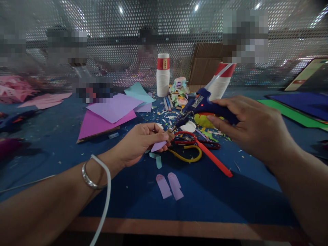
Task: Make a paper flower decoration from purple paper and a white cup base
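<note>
My left hand [147, 140] pinches a small lilac paper piece [158, 146] together with a small brown piece [170, 135] that looks like cardboard. Wrapped in my right hand [256, 126] is a blue hot glue gun [202, 102], with a small red light on its side and a glue stick out of its back. Its nozzle points down at the brown piece and seems to touch it. Two lilac paper cutouts [169, 186] lie on the blue table in front of my hands. Yellow-handled scissors [188, 160] and an orange-red tool [214, 159] lie close by.
Paper scraps [169, 118] litter the table's middle. Lilac paper [115, 106] and magenta paper [102, 126] lie left; green sheets [289, 111] lie right. Stacked paper cups [163, 80] stand before a perforated metal screen [107, 54]. A white cord [107, 191] crosses my left wrist.
</note>
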Demonstrator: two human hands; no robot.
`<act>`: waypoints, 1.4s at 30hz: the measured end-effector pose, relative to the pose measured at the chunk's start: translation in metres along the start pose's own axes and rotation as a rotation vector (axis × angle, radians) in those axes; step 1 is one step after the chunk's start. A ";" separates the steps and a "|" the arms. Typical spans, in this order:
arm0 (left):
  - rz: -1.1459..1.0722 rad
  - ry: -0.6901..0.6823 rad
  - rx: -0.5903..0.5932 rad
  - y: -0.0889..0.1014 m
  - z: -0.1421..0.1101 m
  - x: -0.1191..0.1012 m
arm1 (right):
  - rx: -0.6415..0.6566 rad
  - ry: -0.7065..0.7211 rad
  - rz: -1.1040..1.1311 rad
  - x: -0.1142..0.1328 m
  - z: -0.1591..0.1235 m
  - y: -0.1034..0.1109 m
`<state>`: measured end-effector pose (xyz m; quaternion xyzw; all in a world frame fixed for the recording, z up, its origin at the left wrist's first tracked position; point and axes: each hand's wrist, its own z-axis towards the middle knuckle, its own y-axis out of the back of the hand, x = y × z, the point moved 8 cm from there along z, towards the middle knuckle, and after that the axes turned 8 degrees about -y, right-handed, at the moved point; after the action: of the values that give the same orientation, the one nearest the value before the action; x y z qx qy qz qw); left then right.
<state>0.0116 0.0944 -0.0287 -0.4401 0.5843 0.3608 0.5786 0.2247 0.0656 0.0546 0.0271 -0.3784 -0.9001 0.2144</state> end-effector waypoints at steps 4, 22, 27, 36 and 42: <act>-0.003 0.000 -0.003 0.000 -0.001 0.000 | 0.004 0.006 -0.025 0.000 0.000 -0.001; -0.006 0.013 -0.008 -0.002 -0.001 0.000 | -0.006 0.047 -0.042 0.003 0.001 0.000; -0.001 0.014 -0.019 -0.002 0.000 -0.001 | -0.006 0.055 -0.054 0.004 0.000 0.001; 0.133 -0.107 0.032 -0.003 -0.001 -0.003 | -0.098 0.133 -0.048 0.011 -0.002 0.003; 0.108 -0.114 0.014 -0.003 -0.002 -0.006 | -0.161 0.005 -0.076 -0.007 0.003 0.006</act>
<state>0.0132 0.0925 -0.0220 -0.3827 0.5759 0.4118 0.5936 0.2326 0.0662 0.0603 0.0265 -0.3029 -0.9350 0.1826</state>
